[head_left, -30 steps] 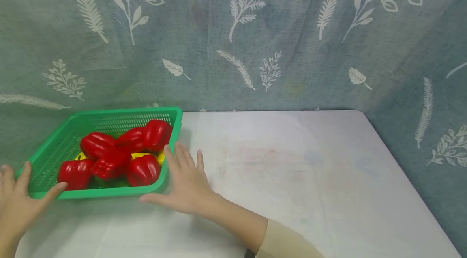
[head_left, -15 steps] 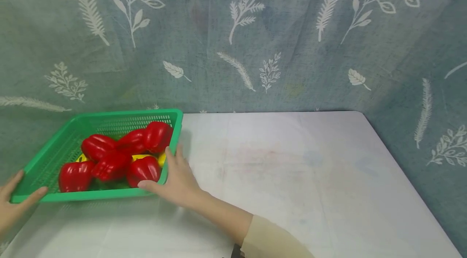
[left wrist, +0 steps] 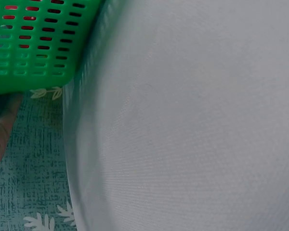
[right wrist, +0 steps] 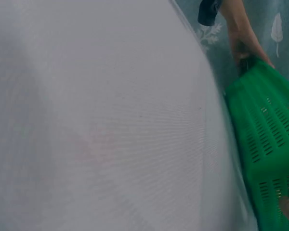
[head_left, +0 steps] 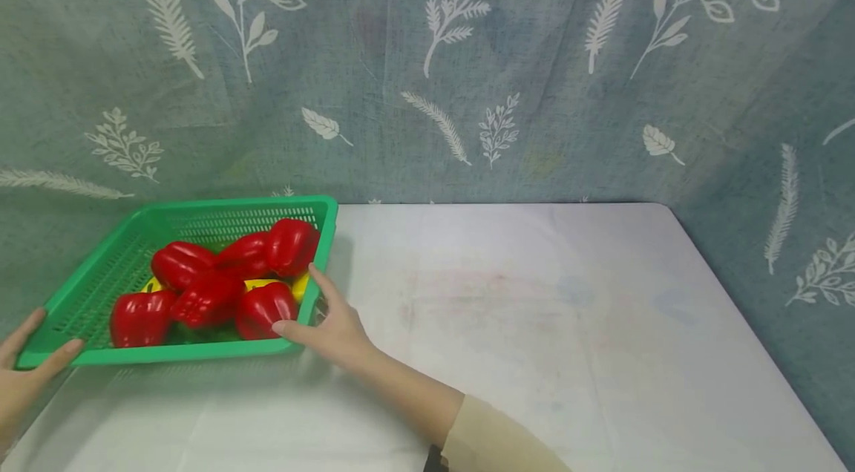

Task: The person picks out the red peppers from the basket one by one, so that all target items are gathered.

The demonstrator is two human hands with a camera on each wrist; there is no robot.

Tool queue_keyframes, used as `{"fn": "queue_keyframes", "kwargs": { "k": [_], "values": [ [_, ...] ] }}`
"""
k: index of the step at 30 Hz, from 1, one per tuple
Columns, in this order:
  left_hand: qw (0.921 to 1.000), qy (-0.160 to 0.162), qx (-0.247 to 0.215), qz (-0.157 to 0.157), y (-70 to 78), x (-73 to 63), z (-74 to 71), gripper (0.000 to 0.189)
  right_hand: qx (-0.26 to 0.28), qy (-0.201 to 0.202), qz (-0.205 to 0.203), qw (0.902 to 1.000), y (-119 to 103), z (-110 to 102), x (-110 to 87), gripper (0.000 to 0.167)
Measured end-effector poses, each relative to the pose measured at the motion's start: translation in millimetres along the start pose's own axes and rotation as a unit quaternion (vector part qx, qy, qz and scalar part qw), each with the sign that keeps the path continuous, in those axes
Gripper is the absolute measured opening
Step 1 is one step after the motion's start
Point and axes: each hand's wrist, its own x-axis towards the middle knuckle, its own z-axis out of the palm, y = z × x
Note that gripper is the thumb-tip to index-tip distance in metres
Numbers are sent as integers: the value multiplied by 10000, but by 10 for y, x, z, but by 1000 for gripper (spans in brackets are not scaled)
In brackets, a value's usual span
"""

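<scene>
A green plastic basket [head_left: 200, 355] with slotted walls stands at the left of the white table. Several red bell peppers [head_left: 207, 299] lie in it, with yellow pieces [head_left: 259, 283] partly hidden beneath them. My left hand [head_left: 20, 383] grips the near left corner, its thumb and one finger over the rim. At the near right corner, my right hand [head_left: 337, 327] holds the rim, thumb over the front side and index finger on the right side; its other fingers are hidden. In the right wrist view, the left hand [right wrist: 244, 41] grips the basket's [right wrist: 267, 120] far end.
The white table [head_left: 534, 323] stretches to the right of the basket, with faint reddish stains. Behind it and along the right hangs a grey-green cloth [head_left: 374, 27] with white leaf patterns. In the left wrist view, the basket's corner juts past the table edge [left wrist: 67, 144].
My left hand has moved left, onto the basket's near corner. The right hand's spread fingers have closed around the right corner. The peppers lie as before.
</scene>
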Motion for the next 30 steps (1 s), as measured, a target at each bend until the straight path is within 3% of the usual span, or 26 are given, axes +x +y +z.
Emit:
{"fn": "queue_keyframes", "kwargs": {
  "k": [5,7,9,12,13,14,15,16,17,19,21,22,24,26,28,30],
  "values": [
    [9996,37,246,120,-32,-51,51,87,98,140,159,9997,20,-53,-8,79],
    [9996,-32,-77,280,-87,-39,80,84,104,174,231,9995,14,-80,-8,79],
    [9952,-209,-842,464,-126,-49,93,80,163,131,277,9994,9,-103,-9,80],
    [9741,-558,-2076,705,-177,-35,97,78,240,-34,302,9993,-17,-138,-21,80],
    [9616,-672,-2542,788,-160,-58,96,79,256,-95,297,9992,-24,-153,-25,80],
    [9471,-801,-2998,814,-129,-86,90,80,278,-142,297,9991,-32,-168,-29,81],
    [9410,-851,-3157,875,-100,-114,89,80,274,-181,287,9990,-39,-185,-35,81],
    [9402,-893,-3172,860,-38,-157,60,80,296,-219,286,9989,-49,-193,-37,81],
    [9479,-865,-2945,851,58,-227,25,80,310,-246,292,9988,-54,-200,-37,81],
    [9404,-895,-3179,809,198,-360,-21,80,392,-280,289,9984,-58,-219,-42,81],
    [9554,-811,-2752,701,359,-488,-66,79,511,-296,278,9979,-56,-238,-49,81],
    [9554,-813,-2764,648,442,-556,-87,80,568,-287,287,9976,-55,-246,-51,80],
    [9390,-818,-3274,663,522,-651,-97,81,659,-269,300,9970,-51,-263,-61,79],
    [9367,-864,-3330,647,611,-734,-109,81,721,-238,329,9966,-43,-281,-72,78],
    [9250,-1002,-3604,660,647,-787,-111,81,746,-220,340,9964,-33,-299,-87,78],
    [9214,-1145,-3635,758,649,-807,-114,79,770,-206,362,9962,-26,-312,-100,77]
  ]
}}
